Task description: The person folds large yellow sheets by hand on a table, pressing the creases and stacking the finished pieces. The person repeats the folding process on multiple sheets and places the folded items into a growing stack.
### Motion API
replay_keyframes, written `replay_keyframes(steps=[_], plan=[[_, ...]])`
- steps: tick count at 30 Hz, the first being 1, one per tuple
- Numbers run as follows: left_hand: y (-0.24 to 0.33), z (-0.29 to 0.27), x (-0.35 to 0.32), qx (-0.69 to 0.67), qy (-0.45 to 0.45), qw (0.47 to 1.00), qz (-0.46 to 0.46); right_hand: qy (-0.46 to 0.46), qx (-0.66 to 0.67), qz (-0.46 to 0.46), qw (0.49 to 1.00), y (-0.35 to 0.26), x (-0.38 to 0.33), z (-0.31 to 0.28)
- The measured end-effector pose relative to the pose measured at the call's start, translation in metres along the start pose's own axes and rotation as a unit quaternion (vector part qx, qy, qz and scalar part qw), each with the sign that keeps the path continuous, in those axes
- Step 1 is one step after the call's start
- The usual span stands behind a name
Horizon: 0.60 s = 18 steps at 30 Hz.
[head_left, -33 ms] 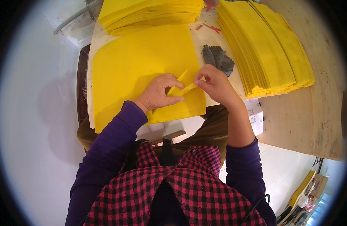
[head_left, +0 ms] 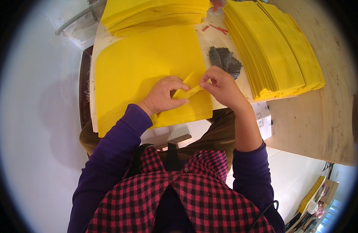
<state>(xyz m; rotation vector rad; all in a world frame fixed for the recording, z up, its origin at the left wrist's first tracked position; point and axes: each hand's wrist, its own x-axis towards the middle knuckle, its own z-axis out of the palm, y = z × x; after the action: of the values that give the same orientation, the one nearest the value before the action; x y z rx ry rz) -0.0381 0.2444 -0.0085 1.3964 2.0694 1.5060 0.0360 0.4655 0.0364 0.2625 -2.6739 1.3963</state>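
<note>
A large yellow paper sheet (head_left: 140,66) lies flat on the table in front of me. Over its near right corner both hands pinch a small folded yellow paper piece (head_left: 191,86). My left hand (head_left: 163,98) holds its left end with thumb and fingers closed, resting on the sheet. At the piece's right end my right hand (head_left: 222,87) grips it with the fingertips. The piece is bent up between the two hands.
A tall stack of yellow sheets (head_left: 276,50) lies to the right on the wooden table (head_left: 319,120), and another stack (head_left: 155,13) at the far edge. A grey cloth (head_left: 225,60) and red scraps (head_left: 216,28) lie between them. A white box (head_left: 263,118) sits at the near edge.
</note>
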Motion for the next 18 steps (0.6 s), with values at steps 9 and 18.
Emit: replay_keyframes(steps=[9, 18], plan=[[-0.013, 0.007, -0.004, -0.025, 0.065, 0.998, 0.014, 0.068, 0.044, 0.06, 0.995, 0.003, -0.017, -0.003], [0.016, 0.004, -0.003, -0.021, 0.014, 0.998, -0.054, 0.064, -0.011, 0.037, 0.997, 0.012, -0.013, 0.021]])
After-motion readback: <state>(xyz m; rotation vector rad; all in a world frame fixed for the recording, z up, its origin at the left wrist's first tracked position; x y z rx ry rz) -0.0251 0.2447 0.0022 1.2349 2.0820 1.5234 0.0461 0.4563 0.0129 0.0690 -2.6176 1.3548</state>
